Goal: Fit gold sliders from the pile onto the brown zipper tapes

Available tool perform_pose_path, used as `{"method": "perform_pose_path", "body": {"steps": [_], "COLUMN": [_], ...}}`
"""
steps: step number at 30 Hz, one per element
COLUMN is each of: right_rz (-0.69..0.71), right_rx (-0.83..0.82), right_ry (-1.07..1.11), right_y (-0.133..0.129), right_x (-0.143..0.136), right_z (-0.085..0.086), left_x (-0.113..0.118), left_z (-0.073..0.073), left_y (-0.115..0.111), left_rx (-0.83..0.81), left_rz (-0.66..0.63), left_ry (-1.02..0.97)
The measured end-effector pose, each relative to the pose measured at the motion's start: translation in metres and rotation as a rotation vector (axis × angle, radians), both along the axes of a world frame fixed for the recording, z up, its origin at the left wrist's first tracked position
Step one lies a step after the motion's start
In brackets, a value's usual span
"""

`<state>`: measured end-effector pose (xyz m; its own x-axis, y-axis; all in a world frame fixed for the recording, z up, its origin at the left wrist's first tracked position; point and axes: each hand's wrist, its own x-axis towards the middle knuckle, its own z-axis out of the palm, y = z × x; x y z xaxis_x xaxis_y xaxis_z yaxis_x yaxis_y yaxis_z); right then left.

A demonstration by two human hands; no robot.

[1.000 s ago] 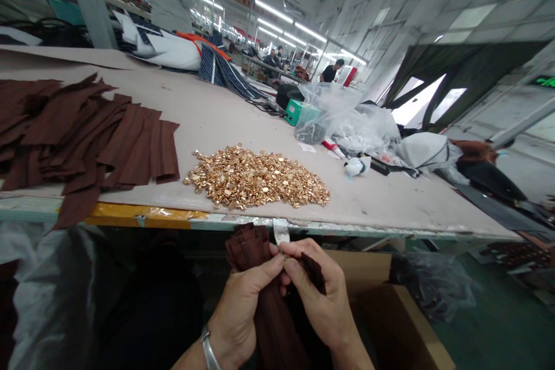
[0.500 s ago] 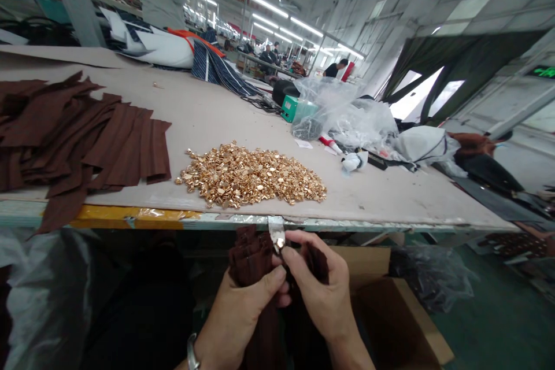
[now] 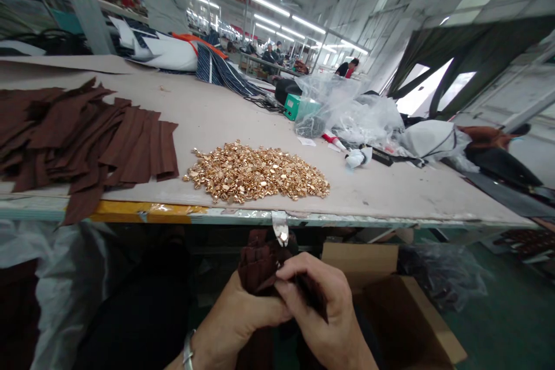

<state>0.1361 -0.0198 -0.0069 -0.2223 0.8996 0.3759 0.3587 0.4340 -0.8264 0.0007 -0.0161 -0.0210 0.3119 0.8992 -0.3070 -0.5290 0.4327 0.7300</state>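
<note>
Below the table edge, my left hand (image 3: 243, 315) is closed around a bundle of brown zipper strips (image 3: 255, 263), whose ends stick up above the thumb. My right hand (image 3: 327, 306) pinches the end of a strip between thumb and forefinger, close against the left thumb. More brown strip hangs under its curled fingers. Just above both hands, a flat metal fork (image 3: 280, 221) juts down from the table edge. A small shiny gold piece (image 3: 284, 237), which looks like a zipper slider, sits at its tip, apart from my fingers.
A heap of gold sliders (image 3: 260, 176) lies near the table's front edge. Brown strips (image 3: 99, 144) are piled at left, one overhanging the edge. Behind are a green box (image 3: 292, 106) and clear plastic bags (image 3: 355, 118). An open cardboard box (image 3: 407, 312) stands below right.
Both hands have moved down, away from the metal fork. My right fingers, earlier at the gold piece on its tip, now pinch a strip end by the left thumb. The view has shifted slightly.
</note>
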Motion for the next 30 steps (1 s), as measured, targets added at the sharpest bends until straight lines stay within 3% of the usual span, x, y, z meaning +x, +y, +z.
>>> {"method": "perform_pose_path", "body": {"steps": [4, 8, 11, 16, 22, 26, 30], "right_rz": [-0.058, -0.020, -0.024, -0.123, -0.169, -0.122, -0.095], "right_rx": [-0.291, -0.496, -0.564, -0.545, -0.566, -0.407, -0.364], "right_ry": [0.271, 0.561, 0.651, 0.668, 0.551, 0.323, 0.250], "right_y": [-0.004, -0.007, -0.007, -0.003, -0.003, -0.004, -0.005], "right_x": [0.009, 0.005, 0.001, 0.003, 0.009, 0.013, 0.014], "right_z": [-0.002, 0.003, 0.004, -0.008, -0.014, -0.008, -0.005], "left_x": [-0.002, 0.000, 0.003, 0.009, 0.006, 0.004, -0.002], "left_z": [-0.007, -0.016, -0.012, 0.002, -0.004, -0.008, -0.011], "left_y": [-0.004, -0.007, -0.012, -0.020, -0.009, -0.004, -0.004], "left_rx": [-0.005, 0.019, -0.010, -0.164, -0.228, -0.101, 0.038], "left_rz": [-0.032, 0.011, 0.042, 0.109, 0.244, 0.277, 0.175], "left_ry": [-0.227, -0.186, -0.141, -0.160, 0.006, 0.175, 0.331]}}
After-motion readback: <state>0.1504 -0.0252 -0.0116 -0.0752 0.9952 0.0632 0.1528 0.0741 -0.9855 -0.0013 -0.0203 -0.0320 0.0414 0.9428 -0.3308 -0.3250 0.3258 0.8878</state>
